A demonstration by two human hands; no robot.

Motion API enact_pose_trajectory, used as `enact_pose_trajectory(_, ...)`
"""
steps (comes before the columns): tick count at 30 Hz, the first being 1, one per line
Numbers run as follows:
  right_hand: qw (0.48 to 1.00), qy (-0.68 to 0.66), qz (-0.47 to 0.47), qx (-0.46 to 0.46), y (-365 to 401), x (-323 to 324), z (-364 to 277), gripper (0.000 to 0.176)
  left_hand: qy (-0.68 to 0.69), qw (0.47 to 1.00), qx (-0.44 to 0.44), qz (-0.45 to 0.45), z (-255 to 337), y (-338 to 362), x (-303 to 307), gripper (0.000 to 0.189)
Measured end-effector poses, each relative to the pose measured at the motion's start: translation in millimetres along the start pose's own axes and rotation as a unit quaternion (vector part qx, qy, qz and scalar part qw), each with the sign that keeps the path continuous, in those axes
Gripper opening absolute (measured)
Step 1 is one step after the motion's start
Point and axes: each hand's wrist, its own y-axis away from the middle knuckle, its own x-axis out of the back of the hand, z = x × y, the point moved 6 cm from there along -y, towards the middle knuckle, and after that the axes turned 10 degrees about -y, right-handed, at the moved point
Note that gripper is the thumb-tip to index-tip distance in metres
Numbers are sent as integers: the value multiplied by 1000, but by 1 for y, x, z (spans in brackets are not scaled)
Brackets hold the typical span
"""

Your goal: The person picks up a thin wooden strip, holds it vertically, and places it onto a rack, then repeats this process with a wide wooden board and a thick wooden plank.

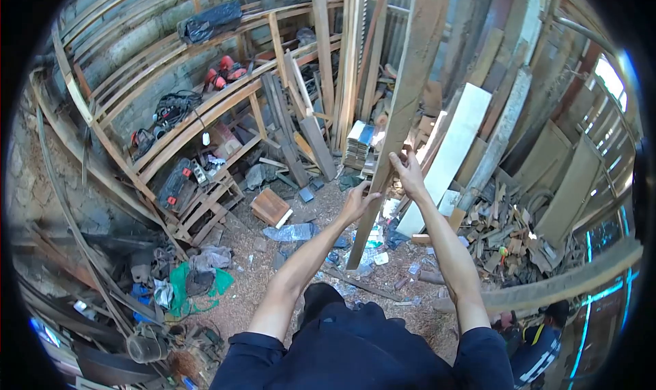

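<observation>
A long wooden plank stands tilted in front of me, its lower end close over the littered floor and its top running out of view. My left hand grips its left edge, with the thumb across the front face. Higher up on the right edge, my right hand is closed around the same plank, thumb on the front and the other fingers partly hidden. Just right of my right hand leans a pale white board. Behind my left hand is a stack of small boards.
Wooden shelving with red tools and cables lines the left wall. Scrap wood is heaped at right, under leaning boards. A wood block, plastic and cloths litter the floor. A person is low at the bottom right, near a curved beam.
</observation>
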Motion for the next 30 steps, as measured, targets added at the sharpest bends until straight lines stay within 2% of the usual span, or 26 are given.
enact_pose_trajectory(5,999,30,-26,20,-73,-3,36,40,18,1000,-20,10,-30,-58,21,34)
enact_pose_trajectory(8,998,42,-14,39,-114,-20,43,41,-7,1000,-12,-15,-64,-101,38,37)
enact_pose_trajectory(9,998,40,-6,41,-130,-20,57,41,-38,998,-40,-2,-73,-117,46,37)
enact_pose_trajectory(10,998,64,-7,21,-148,-18,78,42,-67,995,-68,8,-78,-129,54,37)
enact_pose_trajectory(11,996,88,-8,4,-168,-16,94,43,-32,999,-19,-22,-90,-143,59,36)
enact_pose_trajectory(12,993,113,-10,-11,-187,-21,94,43,-32,999,-28,-28,-97,-159,67,36)
enact_pose_trajectory(13,999,28,2,20,-196,-33,91,42,-37,998,-35,-22,-104,-171,76,37)
enact_pose_trajectory(14,999,36,-5,-8,-210,-38,96,41,-42,998,-40,-15,-111,-183,84,37)
enact_pose_trajectory(16,999,4,42,18,-233,-51,101,39,-21,999,-33,-28,-134,-212,97,38)
enact_pose_trajectory(18,1000,16,15,-10,-253,-57,107,39,3,999,-18,-39,-149,-229,104,39)
enact_pose_trajectory(20,999,31,-4,-18,-277,-64,117,38,-98,995,-3,-6,-157,-248,121,39)
enact_pose_trajectory(22,1000,-20,-11,-5,-306,-64,143,35,-55,998,-20,18,-169,-269,132,38)
enact_pose_trajectory(24,999,-40,-35,-8,-331,-69,159,34,-34,999,19,5,-181,-287,140,33)
enact_pose_trajectory(27,996,-63,-52,-34,-371,-69,185,33,2,1000,12,16,-215,-329,145,34)
enact_pose_trajectory(30,995,-43,-85,-15,-421,-68,206,30,9,999,5,41,-242,-374,152,35)
